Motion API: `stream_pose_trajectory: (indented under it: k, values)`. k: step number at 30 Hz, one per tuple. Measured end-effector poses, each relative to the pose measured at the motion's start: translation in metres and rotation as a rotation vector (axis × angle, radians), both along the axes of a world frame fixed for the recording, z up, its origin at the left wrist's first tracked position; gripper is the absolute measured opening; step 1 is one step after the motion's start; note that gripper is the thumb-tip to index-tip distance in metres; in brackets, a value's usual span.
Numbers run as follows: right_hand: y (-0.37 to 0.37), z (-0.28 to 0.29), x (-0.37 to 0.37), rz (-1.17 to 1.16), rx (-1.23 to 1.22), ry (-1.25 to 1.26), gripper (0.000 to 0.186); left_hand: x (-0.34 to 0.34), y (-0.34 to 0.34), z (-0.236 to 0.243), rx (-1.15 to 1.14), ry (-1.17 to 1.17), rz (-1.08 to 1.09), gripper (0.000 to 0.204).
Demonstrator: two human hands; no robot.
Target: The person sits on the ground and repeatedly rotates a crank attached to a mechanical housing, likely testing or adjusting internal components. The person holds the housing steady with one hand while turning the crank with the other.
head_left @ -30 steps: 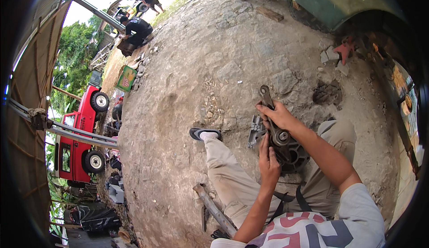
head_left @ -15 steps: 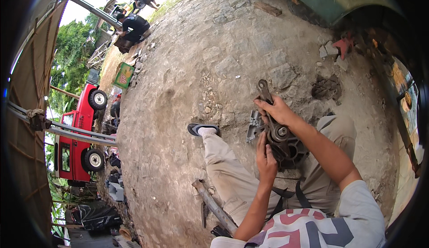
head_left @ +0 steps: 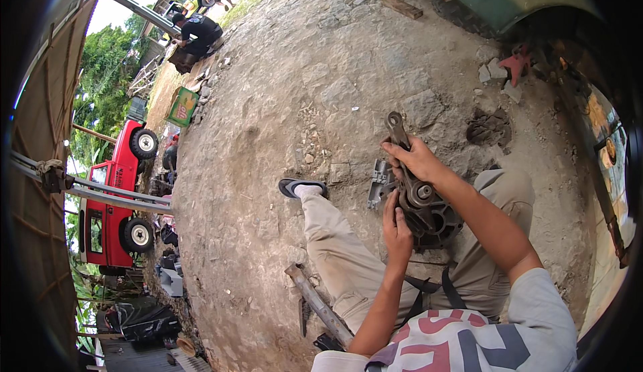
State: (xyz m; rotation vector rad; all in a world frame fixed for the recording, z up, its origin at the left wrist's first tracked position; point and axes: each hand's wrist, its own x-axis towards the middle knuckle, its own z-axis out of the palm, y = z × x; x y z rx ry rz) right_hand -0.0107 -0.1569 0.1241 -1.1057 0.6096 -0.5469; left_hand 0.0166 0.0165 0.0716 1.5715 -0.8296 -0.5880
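My right hand (head_left: 419, 161) is wrapped round the shaft of a dark greasy steel lever arm (head_left: 396, 128), which has a ringed eye at its far end. A round boss with a pin sits at its near end. Low on the left, my left hand (head_left: 400, 237) grips the boss end, fingers along its side and thumb apart. Beneath lies a dark metal housing (head_left: 443, 228) with openings, between my legs. A lighter grey cast bracket (head_left: 380, 183) rests beside it on the left. The undersides of these parts are hidden by my hands.
A long metal bar (head_left: 319, 305) lies on the stony ground by my left leg. Farther off are a red jack stand (head_left: 516, 66), a wooden block (head_left: 401, 7), a green box (head_left: 183, 107) and a red vehicle (head_left: 117, 204). Two people work at the far left.
Both hands keep their hold, and the lever arm shifts only slightly, its eye end a little higher in view. The background slides slightly left with the head.
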Motion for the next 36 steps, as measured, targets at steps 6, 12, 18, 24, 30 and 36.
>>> stream_pose_trajectory:
  k: [6,12,18,24,30,36]
  values:
    - [-0.001,-0.001,-0.002,-0.007,-0.013,0.005,0.028,-0.003,-0.003,0.02,0.008,-0.055,-0.012,0.039]
    - [0.001,0.001,-0.001,-0.009,0.009,0.005,0.028,0.0,-0.001,0.017,0.01,-0.046,-0.009,0.037]
    - [0.001,0.0,-0.001,-0.002,0.006,-0.013,0.029,0.004,0.001,0.017,0.022,-0.038,-0.026,0.037]
    - [-0.001,0.002,-0.001,-0.002,0.003,0.003,0.029,0.005,-0.002,0.018,0.038,-0.038,-0.023,0.037]
    - [-0.001,0.003,-0.002,-0.01,0.003,0.006,0.03,0.005,-0.003,0.02,0.022,-0.063,-0.039,0.038]
    - [-0.002,0.001,0.0,-0.006,0.006,0.002,0.03,0.007,-0.005,0.021,0.058,-0.096,-0.036,0.037]
